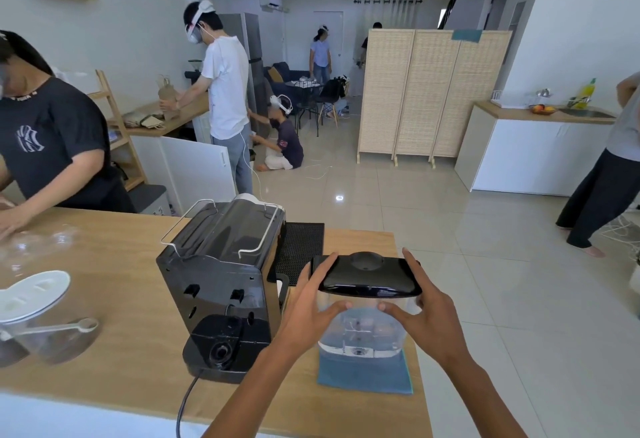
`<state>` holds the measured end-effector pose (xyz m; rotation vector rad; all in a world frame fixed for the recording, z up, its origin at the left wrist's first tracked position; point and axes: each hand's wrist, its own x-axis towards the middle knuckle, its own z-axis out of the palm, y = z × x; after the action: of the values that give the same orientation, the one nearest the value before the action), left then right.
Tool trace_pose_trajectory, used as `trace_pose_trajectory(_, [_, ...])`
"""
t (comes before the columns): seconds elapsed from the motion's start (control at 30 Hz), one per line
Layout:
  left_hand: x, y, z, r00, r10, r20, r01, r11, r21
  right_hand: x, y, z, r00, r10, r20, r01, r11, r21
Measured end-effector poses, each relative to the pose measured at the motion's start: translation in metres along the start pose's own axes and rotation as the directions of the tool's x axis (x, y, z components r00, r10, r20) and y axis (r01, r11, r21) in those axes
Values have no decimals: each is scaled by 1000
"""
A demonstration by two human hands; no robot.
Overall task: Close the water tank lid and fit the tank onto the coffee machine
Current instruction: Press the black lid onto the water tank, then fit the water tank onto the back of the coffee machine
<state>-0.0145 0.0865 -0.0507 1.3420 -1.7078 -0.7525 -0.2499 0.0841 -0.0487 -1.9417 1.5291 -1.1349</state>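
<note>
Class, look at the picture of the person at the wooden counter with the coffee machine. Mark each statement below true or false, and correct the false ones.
1. Both hands, the left hand and the right hand, hold the clear plastic water tank. True.
2. The tank is already fitted onto the black coffee machine. False: it is to the right of the machine, over a blue cloth.
3. The glossy black tank lid is on top of the tank. True.
4. The coffee machine stands to the right of the tank. False: it stands to the left.
5. A black power cable runs from the machine's base towards the counter's near edge. True.
</note>
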Motion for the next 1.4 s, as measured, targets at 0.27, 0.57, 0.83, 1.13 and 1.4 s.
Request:
trace_pose_trajectory(0.27, [-40, 25, -57, 995, 30, -94, -29, 999, 13, -21, -68, 5, 999, -23, -35, 24, 1000, 12])
trace_pose_trajectory(0.57, [-76, 7, -129, 988, 26, -152, -20, 999, 39, -35, -128, 58, 1000, -23, -2, 23, 998, 52])
trace_pose_trajectory(0.83, [-84, -21, -195, 981, 38, -190, -30, 998, 46, -33, -184, 115, 999, -15, -32, 17, 998, 66])
trace_pose_trajectory(1.13, [-73, -71, -244, 985, 54, -165, -42, 996, 78, -25, -209, 182, 998, 10, -65, -9, 1000, 15])
trace_pose_trajectory(1.4, [-59, -106, -248, 990, 80, -119, -77, 997, 30, -22, -206, 212, 997, 15, -81, -23, 995, -96])
